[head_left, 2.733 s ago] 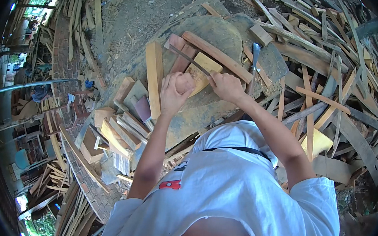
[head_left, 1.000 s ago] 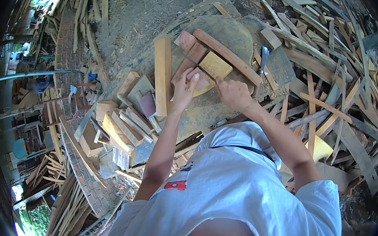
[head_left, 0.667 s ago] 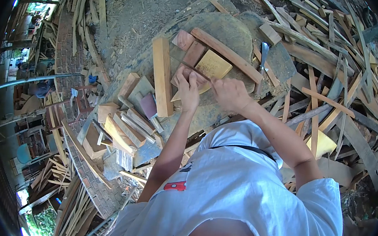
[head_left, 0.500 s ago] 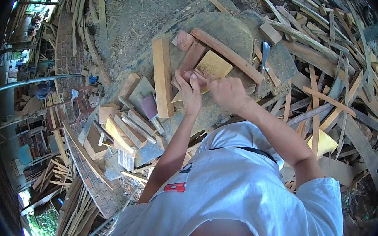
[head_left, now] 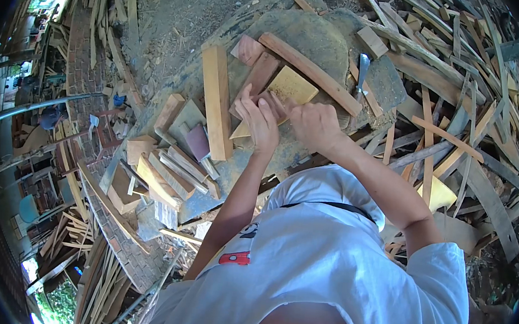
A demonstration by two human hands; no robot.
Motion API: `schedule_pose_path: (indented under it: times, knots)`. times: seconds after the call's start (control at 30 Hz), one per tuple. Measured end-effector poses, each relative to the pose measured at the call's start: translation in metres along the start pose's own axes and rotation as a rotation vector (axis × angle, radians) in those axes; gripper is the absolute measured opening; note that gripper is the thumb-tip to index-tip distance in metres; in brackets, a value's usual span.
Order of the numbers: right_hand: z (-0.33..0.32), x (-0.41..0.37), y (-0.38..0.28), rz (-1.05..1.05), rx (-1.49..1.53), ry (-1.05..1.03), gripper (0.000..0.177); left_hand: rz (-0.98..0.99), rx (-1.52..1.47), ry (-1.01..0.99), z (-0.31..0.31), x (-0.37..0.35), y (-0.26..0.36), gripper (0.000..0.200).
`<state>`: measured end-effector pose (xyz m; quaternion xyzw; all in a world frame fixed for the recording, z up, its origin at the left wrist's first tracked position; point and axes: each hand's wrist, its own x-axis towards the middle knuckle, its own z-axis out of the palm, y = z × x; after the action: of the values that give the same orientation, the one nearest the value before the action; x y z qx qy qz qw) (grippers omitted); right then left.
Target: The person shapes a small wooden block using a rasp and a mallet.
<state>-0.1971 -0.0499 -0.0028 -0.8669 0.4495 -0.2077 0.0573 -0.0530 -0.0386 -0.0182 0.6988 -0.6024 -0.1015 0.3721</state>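
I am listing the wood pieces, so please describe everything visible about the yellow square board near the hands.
The yellow square board is flat pale wood with a speckled face. It lies cornerwise on the grey round slab, between a reddish plank and a long plank. The left hand and right hand reach over its near edge.
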Motion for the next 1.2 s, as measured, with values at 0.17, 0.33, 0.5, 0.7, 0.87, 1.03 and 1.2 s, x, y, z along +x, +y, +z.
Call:
schedule_pose_path:
  times: [0.17,0.33,0.5,0.7,0.87,1.03,1.2]
  knots:
    - [0.005,0.018,0.002,0.085,0.042,-0.119,0.017,0.009,-0.007,0.018,0.004,0.005,0.002,0.034]
    - [-0.006,0.011,-0.001,0.028,-0.029,0.09,0.019,0.015,-0.011,0.041,0.006,0.0,0.001,0.024]
    - [-0.005,0.03,0.002,0.091,0.065,-0.201,0.02,-0.007,0.028,0.003,0.005,0.001,-0.004,0.02]
    - [0.011,0.02,0.003,0.118,0.12,-0.173,0.02,0.01,-0.03,0.036,0.004,0.003,0.006,0.018]
    - [-0.008,0.022,0.001,0.15,0.135,-0.246,0.021,0.057,0.045,0.044,0.006,0.002,-0.002,0.018]
    - [-0.017,0.029,-0.004,0.226,0.188,-0.354,0.02,0.002,-0.002,0.092,0.013,0.005,0.001,0.02]
    - [-0.02,0.019,0.0,0.171,0.155,-0.299,0.019,0.048,0.032,0.055,0.008,0.0,-0.004,0.02]
